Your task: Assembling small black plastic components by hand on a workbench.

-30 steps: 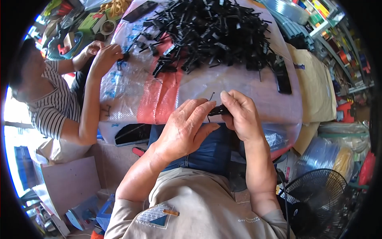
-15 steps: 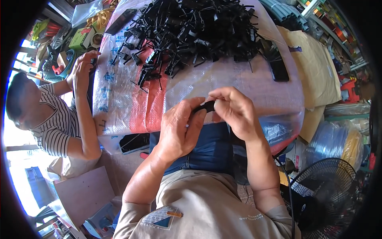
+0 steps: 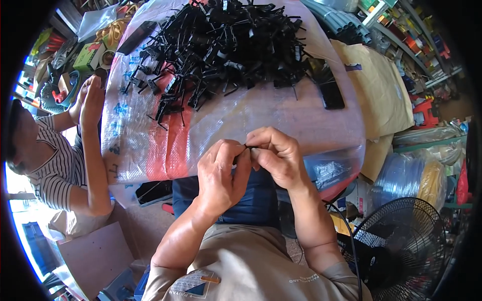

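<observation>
The left hand (image 3: 217,173) and right hand (image 3: 279,159), bent together in front of the pile (image 3: 226,52), are pinching a mostly hidden black piece (image 3: 247,147).

The part (image 3: 248,147) is small and black, pinched between both hands (image 3: 220,170) by the near edge of the desk (image 3: 286,113); they hide most of it.

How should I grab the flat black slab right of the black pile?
Probably pinch the flat black slab by its long edges at the near end, coming from the person's side, since that end juts away from the black pile.
</observation>
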Demonstrator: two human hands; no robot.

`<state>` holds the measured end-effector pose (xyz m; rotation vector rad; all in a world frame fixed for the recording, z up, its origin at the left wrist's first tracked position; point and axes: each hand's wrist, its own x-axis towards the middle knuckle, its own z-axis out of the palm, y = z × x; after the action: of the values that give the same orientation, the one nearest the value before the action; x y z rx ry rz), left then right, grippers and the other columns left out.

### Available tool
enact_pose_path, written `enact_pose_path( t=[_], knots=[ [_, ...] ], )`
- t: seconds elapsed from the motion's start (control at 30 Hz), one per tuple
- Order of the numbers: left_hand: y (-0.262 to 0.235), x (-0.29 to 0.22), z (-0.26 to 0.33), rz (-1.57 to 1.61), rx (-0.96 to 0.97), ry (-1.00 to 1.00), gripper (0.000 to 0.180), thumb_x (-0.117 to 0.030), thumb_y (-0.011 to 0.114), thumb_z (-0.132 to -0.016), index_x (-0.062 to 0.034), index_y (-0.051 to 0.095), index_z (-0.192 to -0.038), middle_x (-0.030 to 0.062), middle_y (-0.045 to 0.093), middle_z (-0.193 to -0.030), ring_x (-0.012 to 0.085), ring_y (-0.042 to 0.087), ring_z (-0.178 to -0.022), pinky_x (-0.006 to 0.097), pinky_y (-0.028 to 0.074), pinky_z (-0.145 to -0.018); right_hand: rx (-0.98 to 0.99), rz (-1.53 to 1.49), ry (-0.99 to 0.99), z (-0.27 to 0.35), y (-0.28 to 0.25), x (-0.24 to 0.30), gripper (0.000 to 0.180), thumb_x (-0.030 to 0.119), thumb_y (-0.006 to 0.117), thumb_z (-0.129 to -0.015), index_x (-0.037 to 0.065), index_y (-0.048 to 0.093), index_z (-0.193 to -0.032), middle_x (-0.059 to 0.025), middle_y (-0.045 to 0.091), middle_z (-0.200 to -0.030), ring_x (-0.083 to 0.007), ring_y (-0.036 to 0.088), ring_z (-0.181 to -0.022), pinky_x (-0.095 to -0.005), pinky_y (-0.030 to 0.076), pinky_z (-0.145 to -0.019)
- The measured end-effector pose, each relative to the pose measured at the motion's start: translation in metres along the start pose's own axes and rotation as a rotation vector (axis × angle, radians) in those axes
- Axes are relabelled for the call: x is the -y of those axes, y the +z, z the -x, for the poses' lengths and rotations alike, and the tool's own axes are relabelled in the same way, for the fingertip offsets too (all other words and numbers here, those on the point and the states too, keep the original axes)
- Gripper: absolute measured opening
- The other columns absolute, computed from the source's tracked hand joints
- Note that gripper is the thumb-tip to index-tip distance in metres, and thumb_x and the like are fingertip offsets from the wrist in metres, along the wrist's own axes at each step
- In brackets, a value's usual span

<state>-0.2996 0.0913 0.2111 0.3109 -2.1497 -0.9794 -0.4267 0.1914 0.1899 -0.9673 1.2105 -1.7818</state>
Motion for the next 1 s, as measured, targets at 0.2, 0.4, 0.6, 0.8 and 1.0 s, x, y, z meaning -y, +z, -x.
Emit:
enact_pose_path(
  t=[0.2,0.4,0.6,0.8,1.0],
  knots=[
    [0.004,-0.003,-0.001,0.023,-0.049,0.024,0.015,0.006,0.062,-0.08,-0.0004,0.054,-0.092,0.0157,0.061,-0.083,0.0359,0.061,-0.072,0.038,0.049,-0.064,-0.048,-0.034,-0.007,-0.002,-0.003,0.002,0.016,-0.002,0.054,-0.088,-0.002,0.06,-0.102,-0.0013,0.06,-0.085,-0.0061,0.055,-0.076,-0.02,0.045,-0.066],
    [-0.014,-0.011,-0.001,0.707,0.058,-0.646,0.018,-0.012,0.053,-0.098,0.0013,0.055,-0.11,0.0055,0.062,-0.084,0.0075,0.053,-0.072,0.024,0.046,-0.063,-0.018,0.029,0.146,0.0,-0.006,0.02,0.018,0.004,0.06,-0.091,0.0,0.061,-0.109,-0.0043,0.066,-0.092,-0.0064,0.056,-0.075,-0.0196,0.045,-0.066],
    [-0.023,0.001,0.003,0.663,0.29,-0.662,0.035,-0.013,0.059,-0.093,0.0047,0.055,-0.123,0.008,0.066,-0.091,0.0151,0.063,-0.078,0.028,0.05,-0.069,0.036,0.274,0.138,-0.001,-0.01,0.021,0.008,0.009,0.065,-0.091,0.001,0.064,-0.094,-0.0005,0.063,-0.073,-0.0054,0.053,-0.06,-0.0198,0.042,-0.054],
    [-0.029,0.008,0.003,0.293,0.22,-0.272,0.037,-0.006,0.064,-0.085,0.0032,0.056,-0.12,0.0192,0.066,-0.094,0.0296,0.067,-0.084,0.036,0.053,-0.072,0.113,0.377,0.264,-0.008,0.002,0.038,0.005,0.002,0.059,-0.091,-0.001,0.062,-0.093,-0.0017,0.061,-0.069,-0.0066,0.056,-0.059,-0.0198,0.044,-0.054],
    [-0.021,0.013,-0.004,0.257,0.107,-0.269,0.03,-0.009,0.068,-0.081,0.0025,0.06,-0.108,0.0209,0.066,-0.084,0.0355,0.068,-0.075,0.037,0.053,-0.066,0.139,0.457,0.237,-0.02,0.005,0.036,0.008,0.001,0.061,-0.09,-0.003,0.06,-0.097,-0.0019,0.06,-0.07,-0.0064,0.054,-0.056,-0.0213,0.045,-0.051]
  ],
)
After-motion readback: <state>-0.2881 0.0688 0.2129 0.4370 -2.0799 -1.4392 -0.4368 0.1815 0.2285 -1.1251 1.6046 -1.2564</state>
